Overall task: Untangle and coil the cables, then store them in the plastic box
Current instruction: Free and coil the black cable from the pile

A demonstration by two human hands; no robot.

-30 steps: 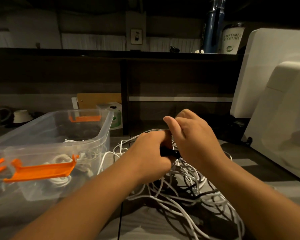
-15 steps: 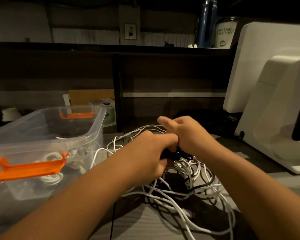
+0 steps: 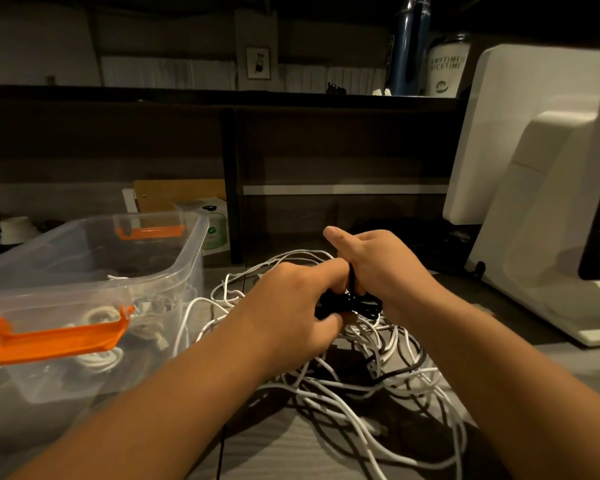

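The black cable [image 3: 361, 304] is a small dark bundle held between the 2 hands, just above the table [image 3: 278, 452]. The left hand [image 3: 291, 306] has its fingers curled over the bundle from above and its thumb under it, so it grips it. The right hand [image 3: 378, 268] closes its fingers around a strand of the same cable that rises from the bundle, and its thumb sticks out straight upward. The 2 hands touch each other at the knuckles.

Directly under the hands, and spreading toward the person and to the right side, the white cables [image 3: 361, 393] lie in 1 loose tangle on the table, with at least 1 more dark strand mixed in. How many white cables there are I cannot tell.

To the left of the left hand stands 1 clear plastic box [image 3: 198, 258], open on top, and some white loops reach its wall. Through the wall at least 2 white coils [image 3: 97, 360] are seen on its bottom. The box has 2 orange clips [image 3: 56, 337], 1 on the near end and 1 on the far end.

To the right of the right hand, well apart, stands 1 large white machine [image 3: 534, 202].
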